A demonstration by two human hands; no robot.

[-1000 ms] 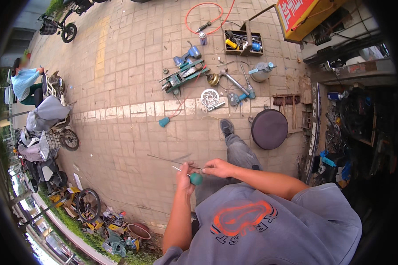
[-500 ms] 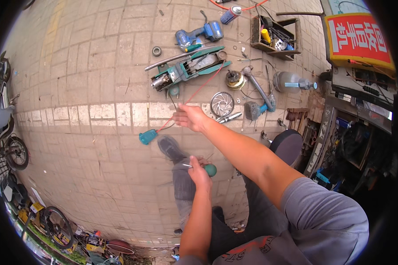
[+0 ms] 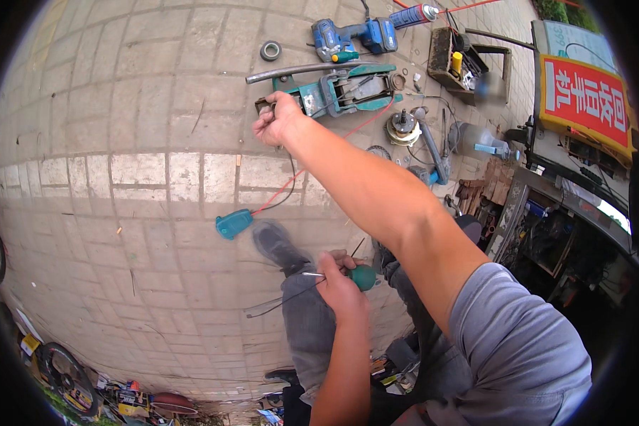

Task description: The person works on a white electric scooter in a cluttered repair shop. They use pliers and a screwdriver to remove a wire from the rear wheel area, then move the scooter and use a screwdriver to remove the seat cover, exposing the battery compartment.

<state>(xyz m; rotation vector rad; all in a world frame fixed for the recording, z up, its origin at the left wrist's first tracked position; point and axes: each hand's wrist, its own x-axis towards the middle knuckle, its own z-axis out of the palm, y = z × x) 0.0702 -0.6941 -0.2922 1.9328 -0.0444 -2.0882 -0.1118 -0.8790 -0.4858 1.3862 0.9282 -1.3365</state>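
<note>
My right hand (image 3: 278, 122) reaches far forward, its fingers curled at the left end of a green jack-like metal frame (image 3: 309, 97). It covers that end, so what the fingers grip is hidden. My left hand (image 3: 342, 279), held low over my left leg, is closed around a screwdriver (image 3: 363, 277) with a rounded green handle; its metal shaft points left. Thin dark strands (image 3: 266, 310) show beside that hand. Red and black wires lead from the frame to a teal plastic housing (image 3: 234, 224) on the paving, near my shoe.
Beyond the frame lie a blue cordless power tool (image 3: 353, 35), a metal ring (image 3: 270, 50) and a spray can (image 3: 414, 15). On the right are a motor-like part (image 3: 403, 128), a hammer (image 3: 433, 153), a plastic bottle (image 3: 481, 140) and a wooden toolbox (image 3: 447, 84). A cluttered cabinet (image 3: 561, 220) stands beyond.
My right hand has moved forward from above the wires to the left end of the green frame. My left hand keeps its hold on the screwdriver. The whole view has shifted.
</note>
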